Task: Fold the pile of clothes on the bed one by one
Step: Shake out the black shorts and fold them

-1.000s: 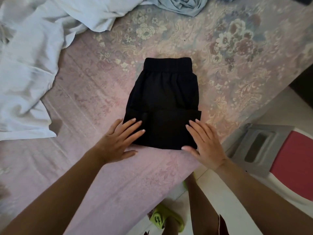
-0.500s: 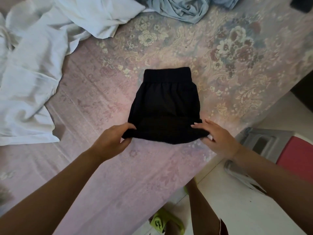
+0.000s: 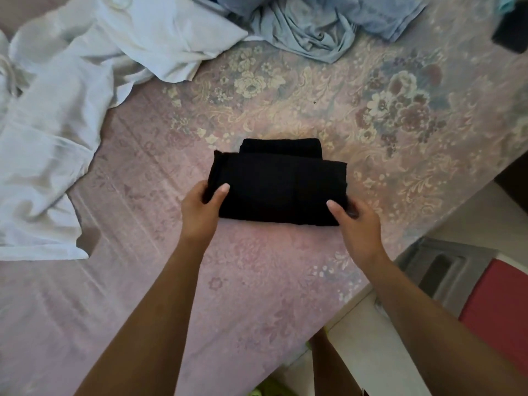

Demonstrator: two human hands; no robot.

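The black shorts [image 3: 278, 184] lay in the middle of the frame on the pink floral bed [image 3: 137, 295], folded into a compact block with the waistband edge showing along the top. The left hand [image 3: 201, 208] gripped the shorts' lower left corner, thumb on top of the cloth and fingers curled under its edge. The right hand [image 3: 355, 221] held the lower right corner the same way, thumb pressed on the upper layer and fingers tucked behind the fabric, mostly hidden. Both forearms reached in from the bottom of the frame. A white garment [image 3: 57, 124] sprawled across the upper left, and a crumpled blue garment [image 3: 323, 27] lay at the top centre, both well apart from the shorts. At the lower right, off the bed, stood a grey and red stool [image 3: 468, 284].
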